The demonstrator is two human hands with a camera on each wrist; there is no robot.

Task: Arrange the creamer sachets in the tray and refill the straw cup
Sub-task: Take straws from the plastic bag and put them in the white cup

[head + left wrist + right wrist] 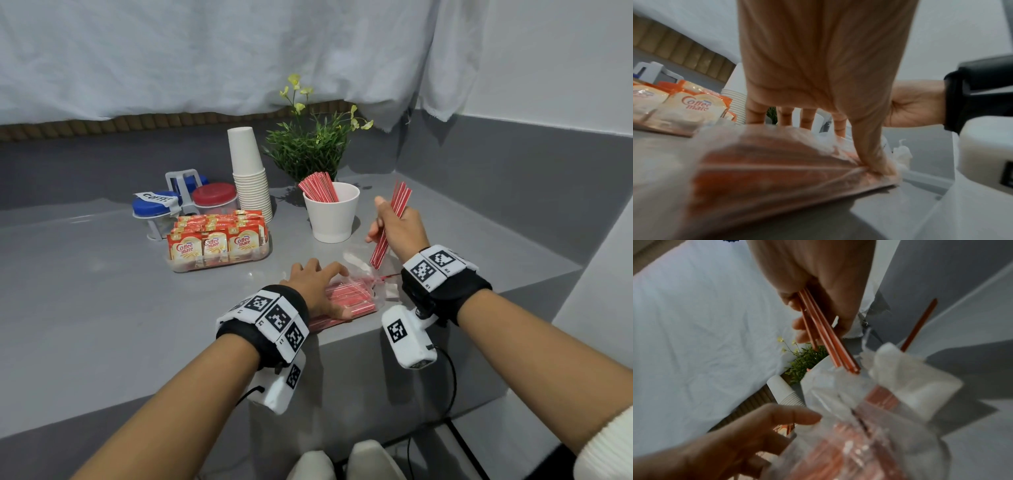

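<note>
Right, landmark is the white cup [331, 212] on the grey counter [85, 291]. It stands upright with a batch of red straws [318, 186] leaning to its left inside. Right hand [399, 228] is just right of the cup, raised off the counter, fingers curled tight around a bundle [390, 226] of red straws, tilted, lower ends above the bag mouth. Bag [349, 296] of straws lies flat in front of the cup, near the counter edge. Left hand [317, 286] rests on it, fingers spread and straight, thumb [873, 146] pressing the plastic down. Tray [219, 263] sits left of the cup, well apart from it, packed with upright Coffee mate sachets [214, 236] in rows. Behind the tray: stacked paper cups [248, 171], plus jars [185, 202], 1 with a red lid. Plant [308, 147] stands behind the cup.
</note>
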